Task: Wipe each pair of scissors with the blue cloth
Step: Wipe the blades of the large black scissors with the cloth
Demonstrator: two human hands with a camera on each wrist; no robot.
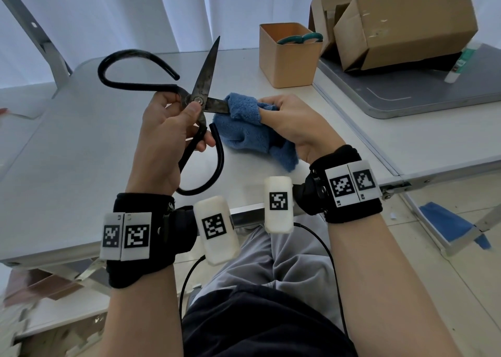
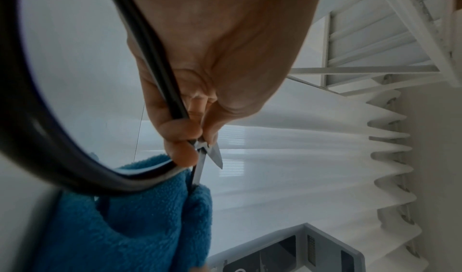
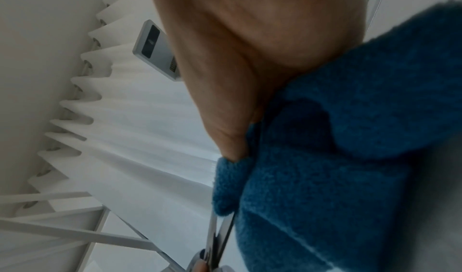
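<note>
Black scissors (image 1: pixel 199 96) with wide loop handles are held up above the white table (image 1: pixel 81 140), blades spread apart, one pointing up and away, the other pointing right. The left hand (image 1: pixel 168 129) grips them at the pivot, thumb pressed by the screw and fingers curled round the lower handle. The right-pointing blade runs into the blue cloth (image 1: pixel 244 123), which the right hand (image 1: pixel 292 123) pinches around it, fingers clamped on the fabric. Further right, teal-handled scissors (image 1: pixel 301 39) stand in a tan box (image 1: pixel 288 64), beside a cardboard carton (image 1: pixel 401 23).
</note>
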